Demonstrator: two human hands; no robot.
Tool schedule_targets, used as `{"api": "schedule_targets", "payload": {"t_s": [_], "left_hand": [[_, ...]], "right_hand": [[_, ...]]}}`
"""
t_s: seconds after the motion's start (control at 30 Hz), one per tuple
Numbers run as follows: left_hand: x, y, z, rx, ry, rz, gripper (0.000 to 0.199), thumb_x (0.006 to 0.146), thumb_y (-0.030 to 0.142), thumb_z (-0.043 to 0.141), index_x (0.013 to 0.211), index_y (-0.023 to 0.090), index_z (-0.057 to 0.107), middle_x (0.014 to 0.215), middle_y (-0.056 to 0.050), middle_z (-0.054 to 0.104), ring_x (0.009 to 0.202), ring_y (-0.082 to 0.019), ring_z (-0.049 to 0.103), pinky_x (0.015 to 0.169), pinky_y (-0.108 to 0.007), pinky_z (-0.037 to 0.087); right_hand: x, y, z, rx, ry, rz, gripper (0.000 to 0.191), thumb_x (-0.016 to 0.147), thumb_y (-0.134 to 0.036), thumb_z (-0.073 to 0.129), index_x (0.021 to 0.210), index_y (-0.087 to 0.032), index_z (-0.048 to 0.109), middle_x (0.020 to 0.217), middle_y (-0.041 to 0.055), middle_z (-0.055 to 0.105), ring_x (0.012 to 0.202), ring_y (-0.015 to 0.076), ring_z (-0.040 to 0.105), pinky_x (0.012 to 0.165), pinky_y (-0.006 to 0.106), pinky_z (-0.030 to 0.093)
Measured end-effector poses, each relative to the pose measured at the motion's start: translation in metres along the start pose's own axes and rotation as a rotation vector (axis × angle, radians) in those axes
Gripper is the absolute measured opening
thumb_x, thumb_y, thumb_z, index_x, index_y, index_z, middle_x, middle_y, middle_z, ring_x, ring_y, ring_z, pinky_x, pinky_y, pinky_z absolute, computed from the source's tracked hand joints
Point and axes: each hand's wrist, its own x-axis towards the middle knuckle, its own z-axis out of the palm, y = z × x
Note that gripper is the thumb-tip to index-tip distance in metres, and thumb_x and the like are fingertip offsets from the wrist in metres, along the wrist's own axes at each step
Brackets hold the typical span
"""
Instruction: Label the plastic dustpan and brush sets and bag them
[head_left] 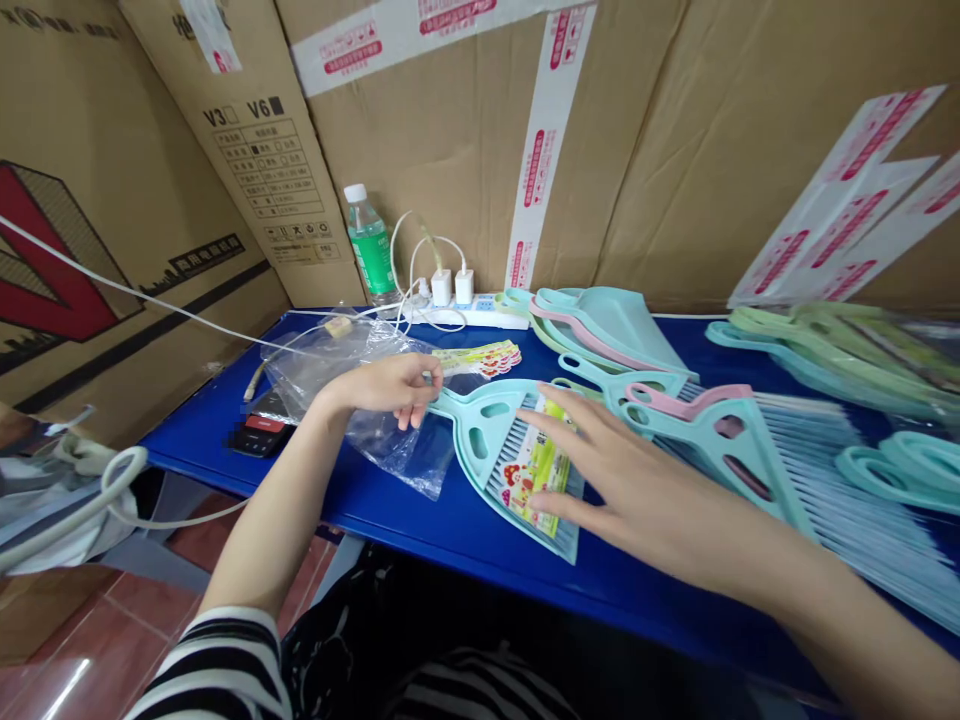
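Teal plastic dustpan (469,420) lies flat on the blue table (360,510), with pale broom bristles (510,445) nested in its scoop and a printed label card (536,465) laid over them. Its long axis runs diagonally: the narrow handle end points up and to the left, toward the left hand, and the wide mouth points down and to the right, near the table's front edge. The right hand (637,490) is open, with fingers spread and fingertips resting on the card and pan without gripping. The left hand (382,390) is half curled at a clear plastic bag (352,400); whether it pinches the film cannot be determined. Flat, spread fingers are sound contact here, since they steady the card without creasing it. A strip of stickers (480,358) lies just behind the handle end, and further dustpan sets (727,450) lie to the right.
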Motion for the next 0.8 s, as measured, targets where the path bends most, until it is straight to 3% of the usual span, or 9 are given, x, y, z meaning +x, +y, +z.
{"api": "schedule_targets", "payload": {"t_s": [0.17, 0.37, 0.5, 0.67, 0.8], "left_hand": [[-0.002, 0.006, 0.001, 0.151, 0.102, -0.024, 0.010, 0.084, 0.016, 0.049, 0.075, 0.020, 0.045, 0.043, 0.010, 0.046, 0.036, -0.006, 0.045, 0.038, -0.016, 0.035], [-0.004, 0.008, 0.000, 0.133, 0.068, -0.065, 0.012, 0.084, 0.017, 0.047, 0.073, 0.021, 0.043, 0.045, 0.008, 0.052, 0.039, -0.009, 0.050, 0.043, -0.019, 0.040], [-0.007, 0.007, -0.002, 0.111, 0.042, -0.048, 0.010, 0.084, 0.019, 0.046, 0.075, 0.021, 0.041, 0.047, 0.007, 0.055, 0.041, -0.009, 0.053, 0.043, -0.018, 0.041], [-0.007, 0.009, -0.001, 0.176, 0.043, -0.077, 0.010, 0.081, 0.015, 0.044, 0.074, 0.021, 0.041, 0.047, 0.007, 0.055, 0.040, -0.008, 0.052, 0.043, -0.017, 0.039], [-0.005, 0.010, -0.001, 0.244, 0.163, -0.136, 0.011, 0.079, 0.012, 0.043, 0.072, 0.021, 0.041, 0.046, 0.007, 0.054, 0.038, -0.008, 0.050, 0.043, -0.019, 0.039]], "right_hand": [[-0.011, 0.015, -0.004, -0.012, -0.092, 0.088, 0.094, 0.075, -0.063, 0.066, 0.152, -0.021, 0.032, 0.157, 0.0163, 0.030, 0.135, 0.0446, 0.039, 0.098, 0.059, 0.048], [-0.006, 0.004, -0.004, -0.009, -0.234, 0.108, 0.096, 0.078, -0.047, 0.071, 0.155, -0.017, 0.021, 0.160, 0.0167, 0.013, 0.144, 0.0378, 0.017, 0.109, 0.054, 0.036], [-0.002, -0.002, -0.006, 0.041, -0.289, 0.127, 0.098, 0.078, -0.051, 0.071, 0.155, -0.021, 0.020, 0.161, 0.0161, 0.009, 0.144, 0.0387, 0.012, 0.110, 0.056, 0.032], [-0.001, -0.002, 0.007, 0.068, -0.221, 0.085, 0.107, 0.069, -0.055, 0.077, 0.155, -0.024, 0.022, 0.162, 0.0175, 0.007, 0.143, 0.0423, 0.006, 0.108, 0.059, 0.034], [-0.003, 0.002, 0.014, 0.040, -0.153, 0.054, 0.108, 0.069, -0.056, 0.077, 0.155, -0.024, 0.021, 0.162, 0.0184, 0.008, 0.143, 0.0430, 0.011, 0.108, 0.060, 0.035]]}}
